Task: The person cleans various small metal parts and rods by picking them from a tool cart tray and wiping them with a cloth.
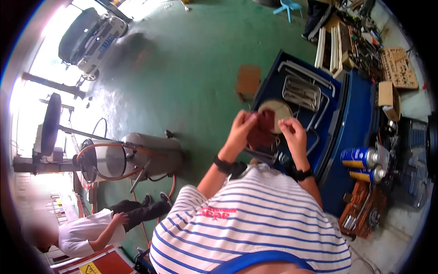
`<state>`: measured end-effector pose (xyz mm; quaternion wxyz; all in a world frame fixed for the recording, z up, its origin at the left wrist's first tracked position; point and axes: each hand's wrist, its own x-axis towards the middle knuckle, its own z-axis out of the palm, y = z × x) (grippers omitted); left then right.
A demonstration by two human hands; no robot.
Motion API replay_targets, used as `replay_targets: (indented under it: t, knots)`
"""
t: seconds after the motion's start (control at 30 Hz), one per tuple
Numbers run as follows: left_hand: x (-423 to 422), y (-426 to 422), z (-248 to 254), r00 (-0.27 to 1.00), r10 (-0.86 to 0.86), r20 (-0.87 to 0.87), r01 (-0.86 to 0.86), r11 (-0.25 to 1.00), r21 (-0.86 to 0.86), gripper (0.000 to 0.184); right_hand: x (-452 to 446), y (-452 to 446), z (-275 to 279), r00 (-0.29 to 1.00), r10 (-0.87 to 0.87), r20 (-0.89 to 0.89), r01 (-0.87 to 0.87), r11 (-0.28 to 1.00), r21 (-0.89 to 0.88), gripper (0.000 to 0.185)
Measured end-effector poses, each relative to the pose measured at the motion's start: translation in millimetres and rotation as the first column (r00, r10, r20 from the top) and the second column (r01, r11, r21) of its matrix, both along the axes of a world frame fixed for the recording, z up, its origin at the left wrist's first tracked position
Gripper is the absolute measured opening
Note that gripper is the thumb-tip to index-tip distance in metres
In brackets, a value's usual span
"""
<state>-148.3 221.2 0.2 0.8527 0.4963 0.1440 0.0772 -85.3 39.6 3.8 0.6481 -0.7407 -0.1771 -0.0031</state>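
Observation:
My left hand (240, 133) pinches a dark red piece of material (262, 130), limp and folded like a cloth or a pad. To its right, my right hand (294, 136) is closed with thumb and fingertips together; whatever is between them is too small to name. Below both hands lies a round beige disc (283, 106), partly covered by the red material. It rests in an open blue drawer (272, 73). Beyond the disc a metal tray (303, 92) with long metal parts sits in the drawer, among bent grey metal bars (312, 73).
A cardboard box (248, 80) stands on the floor left of the drawer. Blue spray cans (358, 157) and an orange tool case (362, 210) lie at right. A grey tank (159, 155) with hoses and another person (91, 228) are at left.

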Motion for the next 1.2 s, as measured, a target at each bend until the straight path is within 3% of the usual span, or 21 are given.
replay_targets:
  t: [0.1,0.2,0.4,0.5,0.6,0.67,0.7,0.77,0.8,0.83,0.9,1.03,1.1,1.2]
  knots:
    - [8,5,6,0.991,0.039,0.126,0.001,0.954,-0.299,0.014,-9,9,17,0.998,0.042,0.035,-0.039,0.996,-0.086,0.011]
    - [9,1,23,0.989,0.013,0.148,0.052,0.902,-0.428,0.012,-17,19,24,0.994,0.065,0.086,-0.055,0.992,-0.117,0.011]
    - [7,-2,22,0.987,0.017,0.162,0.063,0.877,-0.477,0.01,-17,22,27,0.977,0.064,0.205,-0.035,0.989,-0.143,0.011]
    - [7,-4,14,0.977,-0.039,0.211,0.127,0.895,-0.427,0.011,-15,24,26,0.958,0.019,0.285,-0.018,1.0,-0.008,0.012]
    - [5,-12,21,0.977,0.012,0.213,0.076,0.913,-0.4,0.014,-19,20,32,0.962,0.065,0.265,-0.033,0.992,-0.124,0.012]
    - [4,-14,29,0.976,0.004,0.22,0.071,0.941,-0.332,0.015,-23,21,26,0.993,0.095,0.071,-0.085,0.987,-0.138,0.012]
    - [3,-14,33,0.979,-0.009,0.203,0.066,0.959,-0.276,0.016,-25,22,23,0.993,0.087,0.076,-0.079,0.993,-0.092,0.012]
    - [-1,-14,36,0.981,-0.029,0.19,0.097,0.927,-0.363,0.017,-30,22,27,0.981,0.133,-0.141,-0.14,0.989,-0.044,0.013]
    - [1,-14,27,0.974,-0.009,0.226,0.091,0.931,-0.353,0.016,-26,22,11,0.99,0.127,-0.065,-0.131,0.99,-0.053,0.014]
    - [2,-12,20,0.967,0.005,0.256,0.087,0.934,-0.346,0.015,-28,21,26,0.926,0.19,-0.327,-0.181,0.982,0.059,0.014]
    - [0,-7,17,0.956,-0.038,0.292,0.147,0.921,-0.362,0.014,-26,23,24,0.901,0.212,-0.378,-0.166,0.974,0.152,0.013]
    - [-5,-13,29,0.968,-0.079,0.24,0.154,0.938,-0.31,0.015,-26,23,21,0.96,0.183,-0.212,-0.172,0.983,0.066,0.012]
    - [-4,-11,28,0.961,-0.089,0.261,0.169,0.938,-0.302,0.015,-24,23,19,0.981,0.194,0.002,-0.193,0.98,-0.041,0.01]
    - [-3,-15,33,0.968,-0.04,0.247,0.105,0.961,-0.256,0.015,-27,24,28,0.976,0.205,0.066,-0.2,0.977,-0.078,0.009]
